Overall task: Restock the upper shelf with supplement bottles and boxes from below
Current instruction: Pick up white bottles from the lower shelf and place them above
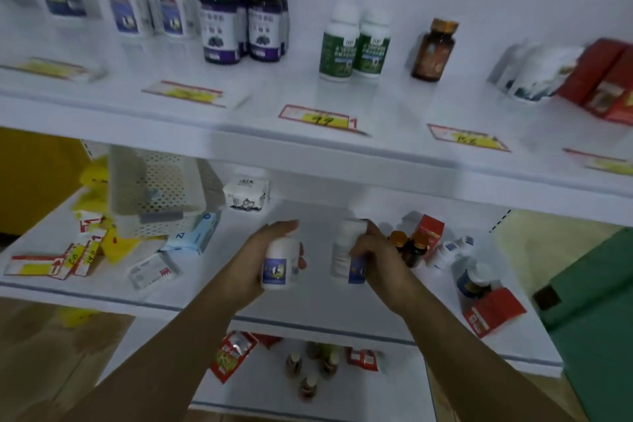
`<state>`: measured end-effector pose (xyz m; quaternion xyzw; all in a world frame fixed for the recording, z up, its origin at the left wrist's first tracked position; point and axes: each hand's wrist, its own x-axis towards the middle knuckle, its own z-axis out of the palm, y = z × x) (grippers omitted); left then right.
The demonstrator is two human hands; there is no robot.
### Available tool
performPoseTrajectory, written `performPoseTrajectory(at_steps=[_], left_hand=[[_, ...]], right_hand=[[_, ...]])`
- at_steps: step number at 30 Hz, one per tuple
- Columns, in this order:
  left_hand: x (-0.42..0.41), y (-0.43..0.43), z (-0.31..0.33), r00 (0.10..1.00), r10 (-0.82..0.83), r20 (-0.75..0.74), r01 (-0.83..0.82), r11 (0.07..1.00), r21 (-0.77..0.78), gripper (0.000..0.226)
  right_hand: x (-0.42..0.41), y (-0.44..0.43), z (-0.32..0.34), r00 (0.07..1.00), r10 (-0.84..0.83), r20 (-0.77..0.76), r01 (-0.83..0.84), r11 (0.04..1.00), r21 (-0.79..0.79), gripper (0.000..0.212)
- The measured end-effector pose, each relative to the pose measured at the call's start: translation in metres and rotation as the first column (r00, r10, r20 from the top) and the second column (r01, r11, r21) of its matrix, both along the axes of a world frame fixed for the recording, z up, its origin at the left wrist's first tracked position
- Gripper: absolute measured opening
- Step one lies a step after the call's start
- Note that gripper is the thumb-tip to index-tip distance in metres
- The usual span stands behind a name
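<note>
I see a white shelving unit filling the view. Its upper shelf (376, 103) carries rows of stock, and the middle shelf (308, 298) below is where both of my operator's hands are working. A bottom shelf (260, 394) shows under the forearms, with a few small bottles and red packets lying on it.

A white perforated basket (161, 188) sits at the left of the middle shelf, with loose price tags and flat packs just beside it. On the upper shelf, from right to left, I see red boxes (603, 79), a lone amber bottle (433, 51), two green-label bottles (352, 44) and a cluster of purple-label bottles (239, 24). A red box (493, 310) lies near the right front edge of the middle shelf.

The left hand (260, 260) has its fingers curled round a white bottle (279, 264) with a blue label, over the middle shelf. The right hand (376, 257) is wrapped round a second white bottle (344, 250) close beside the first. I cannot tell whether either bottle is clear of the shelf. Two small amber bottles (411, 247) stand just behind the right hand.
</note>
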<state>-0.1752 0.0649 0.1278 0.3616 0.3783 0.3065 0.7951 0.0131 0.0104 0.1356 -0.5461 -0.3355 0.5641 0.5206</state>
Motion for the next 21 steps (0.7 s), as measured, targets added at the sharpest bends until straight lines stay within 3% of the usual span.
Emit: performPoseTrajectory(at_steps=[3,6,10,14,15,18,21], left_hand=[[-0.007,-0.021,0.032,1.000,-0.005,0.015,0.004,0.997,0.079,0.034],[-0.023,-0.040,0.062,0.998,0.037,0.057,-0.046,0.985,0.166,0.034],[-0.055,-0.059,0.091,0.990,0.136,0.038,-0.141,0.951,0.275,0.040],[-0.091,-0.078,0.112,0.970,0.242,0.001,-0.228,0.911,0.344,0.032],[-0.099,-0.083,0.118,0.966,0.257,0.002,-0.240,0.901,0.363,0.030],[-0.122,-0.099,0.138,0.956,0.293,0.002,-0.264,0.860,0.437,0.029],[-0.140,-0.106,0.170,0.943,0.334,0.006,-0.292,0.817,0.497,0.027]], right_hand=[[-0.021,-0.008,0.032,0.995,0.052,-0.082,-0.051,0.999,0.012,0.033],[-0.042,-0.015,0.059,0.986,0.160,-0.057,-0.158,0.987,0.040,0.038],[-0.072,-0.021,0.083,0.956,0.293,0.013,-0.293,0.950,0.104,0.009],[-0.108,-0.027,0.107,0.909,0.398,0.121,-0.412,0.902,0.130,0.046],[-0.117,-0.029,0.112,0.893,0.430,0.135,-0.447,0.883,0.142,0.046],[-0.141,-0.031,0.129,0.842,0.521,0.139,-0.539,0.813,0.219,0.016],[-0.159,-0.025,0.155,0.834,0.531,0.150,-0.551,0.785,0.283,0.015]])
